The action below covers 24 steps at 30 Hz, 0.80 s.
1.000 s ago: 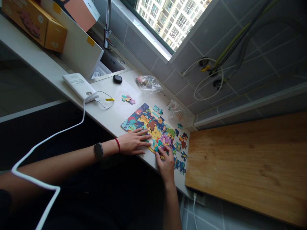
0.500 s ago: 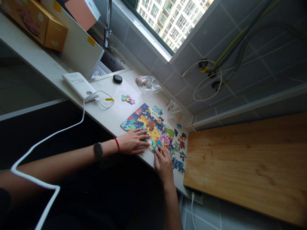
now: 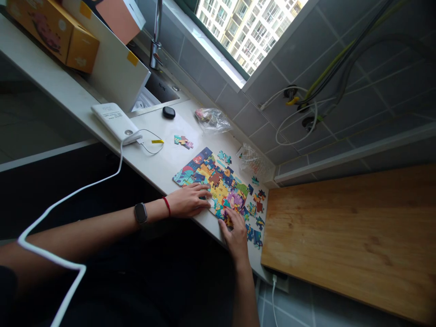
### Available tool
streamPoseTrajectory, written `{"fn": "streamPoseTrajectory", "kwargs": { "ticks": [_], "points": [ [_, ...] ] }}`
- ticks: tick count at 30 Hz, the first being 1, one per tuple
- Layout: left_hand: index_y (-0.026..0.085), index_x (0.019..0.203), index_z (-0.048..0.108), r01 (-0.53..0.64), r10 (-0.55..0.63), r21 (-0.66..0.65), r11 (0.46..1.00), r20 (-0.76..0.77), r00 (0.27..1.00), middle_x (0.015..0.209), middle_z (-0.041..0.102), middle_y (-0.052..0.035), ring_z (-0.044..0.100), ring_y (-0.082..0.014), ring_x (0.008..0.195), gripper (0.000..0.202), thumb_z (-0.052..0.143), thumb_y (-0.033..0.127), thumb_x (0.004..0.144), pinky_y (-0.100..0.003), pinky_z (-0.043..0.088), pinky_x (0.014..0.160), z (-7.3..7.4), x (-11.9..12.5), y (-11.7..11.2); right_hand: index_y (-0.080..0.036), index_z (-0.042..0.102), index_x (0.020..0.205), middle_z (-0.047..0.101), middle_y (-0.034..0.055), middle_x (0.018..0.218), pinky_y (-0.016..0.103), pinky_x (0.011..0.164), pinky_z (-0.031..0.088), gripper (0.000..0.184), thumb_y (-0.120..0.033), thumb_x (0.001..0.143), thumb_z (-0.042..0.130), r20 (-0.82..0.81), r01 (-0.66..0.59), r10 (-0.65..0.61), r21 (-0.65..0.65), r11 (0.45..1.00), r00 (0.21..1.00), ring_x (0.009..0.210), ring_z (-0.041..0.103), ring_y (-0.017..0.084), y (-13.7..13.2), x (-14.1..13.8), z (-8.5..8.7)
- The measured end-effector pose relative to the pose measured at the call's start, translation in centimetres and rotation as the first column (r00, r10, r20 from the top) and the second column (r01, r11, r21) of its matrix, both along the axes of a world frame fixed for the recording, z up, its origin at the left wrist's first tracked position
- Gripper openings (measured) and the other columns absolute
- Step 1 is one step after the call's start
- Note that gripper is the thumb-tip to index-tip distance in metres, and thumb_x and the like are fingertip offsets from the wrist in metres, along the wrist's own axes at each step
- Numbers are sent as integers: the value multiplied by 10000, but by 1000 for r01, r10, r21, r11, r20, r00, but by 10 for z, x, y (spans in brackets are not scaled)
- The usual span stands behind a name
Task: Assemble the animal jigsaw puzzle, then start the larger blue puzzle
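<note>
A colourful, partly joined jigsaw puzzle (image 3: pixel 214 178) lies on the white counter, its pieces showing cartoon animals. My left hand (image 3: pixel 189 200), with a red string and a dark watch at the wrist, rests on the puzzle's near edge, fingers stretched out. At the lower right corner of the puzzle is my right hand (image 3: pixel 235 231), its thumb and fingers apart and the fingertips touching the pieces there. Loose puzzle pieces (image 3: pixel 254 235) are scattered just right of it. A small joined group of pieces (image 3: pixel 184 141) lies apart on the left, and another piece (image 3: pixel 224 157) sits behind the puzzle.
A white power bank (image 3: pixel 116 121) with a cable and a black case (image 3: pixel 168 112) lie to the left. Clear plastic bags (image 3: pixel 213 120) are near the wall. A wooden board (image 3: pixel 347 236) borders the right side; a sink (image 3: pixel 163 88) and boxes (image 3: pixel 81 50) stand far left.
My right hand's thumb and fingers have spread and shifted slightly down at the puzzle's corner. My left fingers have drawn a little closer together. The whole view has shifted slightly.
</note>
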<state>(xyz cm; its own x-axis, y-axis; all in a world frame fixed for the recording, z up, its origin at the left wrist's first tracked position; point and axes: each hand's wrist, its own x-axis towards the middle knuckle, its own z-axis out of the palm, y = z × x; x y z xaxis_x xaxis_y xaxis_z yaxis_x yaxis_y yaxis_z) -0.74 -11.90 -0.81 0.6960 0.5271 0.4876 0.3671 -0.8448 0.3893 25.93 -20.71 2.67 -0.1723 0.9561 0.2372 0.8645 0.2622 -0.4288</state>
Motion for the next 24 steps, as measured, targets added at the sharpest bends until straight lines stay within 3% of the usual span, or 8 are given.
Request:
{"fn": "streamPoseTrajectory", "kwargs": {
  "ticks": [13,19,24],
  "points": [
    [266,1130,757,-26,24,-41,999,-37,999,1344,697,-57,543,-345,1393,214,633,189,975,-492,458,1129,-1,1,1,-239,749,1201,775,102,1178,457,952,580,249,-287,957,734,22,-111,109,177,978,994,1096,701,269,2,8,8],
    [255,1121,758,-6,6,-48,999,-1,1000,1338,702,-61,539,-346,1404,230,638,140,963,-501,466,1151,-3,0,1,-216,778,1143,778,113,1160,467,982,554,234,-358,966,720,31,23,-30,198,980,999,1095,708,277,-6,50,14],
    [242,1157,735,11,-7,-66,998,63,998,1307,718,-72,543,-327,1404,231,615,154,981,-504,474,1162,-2,1,1,-187,794,1120,782,148,1146,497,993,530,427,-559,963,654,77,232,-247,167,958,966,1099,701,321,-10,103,7]
  ]
}}
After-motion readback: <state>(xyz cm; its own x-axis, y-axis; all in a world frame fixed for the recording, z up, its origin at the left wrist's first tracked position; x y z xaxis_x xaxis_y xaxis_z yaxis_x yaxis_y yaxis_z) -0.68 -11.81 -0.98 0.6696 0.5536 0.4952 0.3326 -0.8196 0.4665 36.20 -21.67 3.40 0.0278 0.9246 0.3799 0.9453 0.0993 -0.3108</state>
